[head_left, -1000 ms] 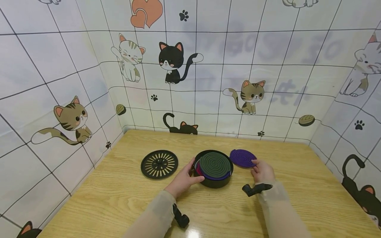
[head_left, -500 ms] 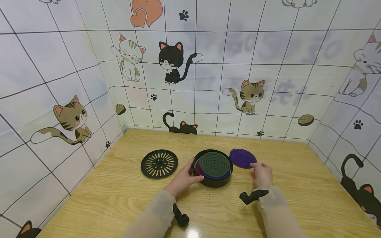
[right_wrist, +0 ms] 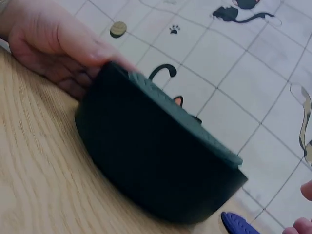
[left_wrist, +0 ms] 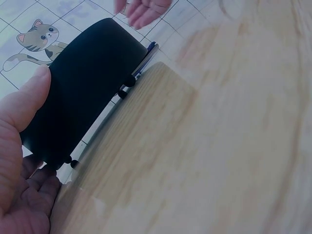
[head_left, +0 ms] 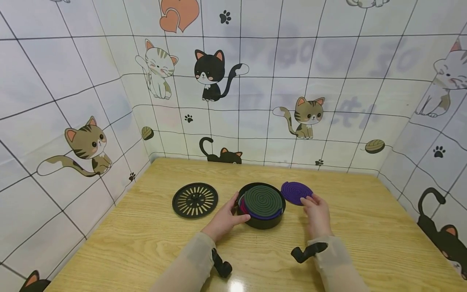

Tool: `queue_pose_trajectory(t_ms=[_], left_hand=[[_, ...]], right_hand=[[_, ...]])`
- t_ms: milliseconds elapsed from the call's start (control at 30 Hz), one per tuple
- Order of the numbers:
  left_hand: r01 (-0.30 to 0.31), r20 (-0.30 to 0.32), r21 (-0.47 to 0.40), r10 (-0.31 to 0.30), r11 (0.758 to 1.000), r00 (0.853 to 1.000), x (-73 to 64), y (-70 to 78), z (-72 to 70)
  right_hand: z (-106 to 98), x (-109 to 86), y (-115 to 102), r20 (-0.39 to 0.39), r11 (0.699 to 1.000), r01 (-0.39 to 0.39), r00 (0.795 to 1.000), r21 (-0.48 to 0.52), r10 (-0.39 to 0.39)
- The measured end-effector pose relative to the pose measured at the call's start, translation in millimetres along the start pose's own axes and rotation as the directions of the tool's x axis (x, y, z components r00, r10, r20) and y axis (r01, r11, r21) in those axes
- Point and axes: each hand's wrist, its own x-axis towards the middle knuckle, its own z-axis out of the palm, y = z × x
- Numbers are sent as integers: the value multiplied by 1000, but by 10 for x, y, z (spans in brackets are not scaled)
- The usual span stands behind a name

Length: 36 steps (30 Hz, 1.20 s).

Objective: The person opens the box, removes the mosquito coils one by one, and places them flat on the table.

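Note:
In the head view a round black tin [head_left: 264, 223] holds a stack of mosquito coils, a dark green coil [head_left: 262, 200] on top and purple and pink edges below it. My left hand [head_left: 223, 221] grips the tin's left side, thumb in front; the left wrist view shows the thumb against the tin's wall [left_wrist: 87, 83]. To the right a purple mosquito coil [head_left: 296, 192] lies flat on the table. My right hand [head_left: 318, 213] is at this coil's near right edge, fingers loosely bent. In the right wrist view its fingertips [right_wrist: 301, 226] are apart from the purple coil [right_wrist: 238, 224].
A black slotted lid [head_left: 195, 200] lies on the wooden table [head_left: 146, 243], left of the tin. Cat-patterned sheeting [head_left: 255, 121] rises behind the table's back edge and along both sides. Each sleeve has a black camera mount [head_left: 221, 265] at the wrist.
My right hand has let go of the purple coil's edge and drawn slightly left and toward me. The purple coil stays nearly in place. My left hand and the tin have not moved.

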Motion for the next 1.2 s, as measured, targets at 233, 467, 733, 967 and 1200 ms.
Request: queue_pose_trajectory(t_ms=[233,467,733,967,1200], left_hand=[[1,4,-4,-1,1000,1000,4,11,3],[2,-1,0,-2,1000,1000,8,5,1],[2,7,-8,-2,1000,1000,-19,9,12],[-5,10,-16,5,1000,1000,-20,22,7],[-16,2,-9,16,1000,1000,-11,17,-1]], right_hand=[[247,-162,-192,226,992,50,974,-117,-23],[437,-143,-177,334,929,169,941,-331,-52],[523,-33,32,336,872,232,938,-430,-84],[540,-38,41,328,839,259,939,-479,-103],[532,-47,47,338,835,255,937,-487,-89]])
